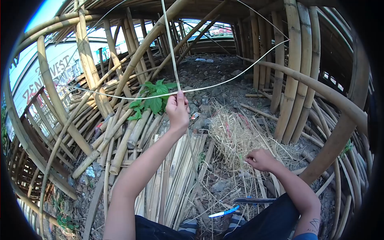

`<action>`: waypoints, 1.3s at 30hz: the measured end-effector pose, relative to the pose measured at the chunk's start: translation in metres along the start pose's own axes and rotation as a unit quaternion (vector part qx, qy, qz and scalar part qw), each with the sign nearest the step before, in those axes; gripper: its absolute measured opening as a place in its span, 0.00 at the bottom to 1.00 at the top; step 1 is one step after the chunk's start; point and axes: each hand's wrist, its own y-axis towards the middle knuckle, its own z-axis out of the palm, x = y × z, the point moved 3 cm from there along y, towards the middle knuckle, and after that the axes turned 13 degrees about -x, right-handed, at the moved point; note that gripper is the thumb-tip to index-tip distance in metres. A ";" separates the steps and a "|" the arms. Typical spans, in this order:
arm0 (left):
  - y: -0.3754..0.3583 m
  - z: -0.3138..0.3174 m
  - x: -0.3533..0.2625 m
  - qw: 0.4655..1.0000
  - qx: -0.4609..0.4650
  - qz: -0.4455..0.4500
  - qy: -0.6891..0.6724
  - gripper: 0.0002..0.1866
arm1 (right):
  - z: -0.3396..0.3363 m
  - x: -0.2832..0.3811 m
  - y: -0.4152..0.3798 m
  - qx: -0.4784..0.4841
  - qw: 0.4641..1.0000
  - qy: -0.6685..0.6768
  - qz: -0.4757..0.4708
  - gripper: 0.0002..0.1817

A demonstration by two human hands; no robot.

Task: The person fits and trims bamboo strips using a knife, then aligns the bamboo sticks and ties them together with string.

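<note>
My left hand point(178, 110) is raised at the middle of the view, its thumb and fingers pinched on thin pale bamboo strips point(173, 60) where an upright strip meets a long curved one. The curved strip sweeps out to both sides. My right hand point(262, 160) is lower and to the right, over a heap of straw-like shavings point(232, 136). Its fingers are curled together, and whatever is between them is too small to name. A blue-and-white object point(224, 212) and a dark blade-like tool point(254, 200) lie between my legs.
Split bamboo slats point(168, 180) lie in front of me on the left. Bamboo poles point(294, 80) stand on the right, and a thick pole point(320, 86) slants across there. More poles point(130, 136) and a leafy green plant point(154, 98) are on the left. Rubble covers the ground.
</note>
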 end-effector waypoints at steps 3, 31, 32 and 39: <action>-0.004 0.003 0.012 1.000 -0.006 0.001 0.012 0.17 | 0.001 0.001 -0.001 0.015 1.000 -0.010 0.009 0.15; -0.012 -0.029 0.069 1.000 -0.020 -0.012 0.020 0.15 | 0.015 -0.003 0.002 0.057 0.998 -0.020 0.010 0.17; -0.012 -0.030 0.070 0.999 -0.021 -0.011 0.021 0.15 | 0.015 -0.002 0.002 0.057 0.998 -0.019 0.009 0.17; -0.012 -0.031 0.071 0.999 -0.030 -0.011 0.024 0.14 | 0.009 0.003 0.002 0.056 0.998 -0.026 0.012 0.16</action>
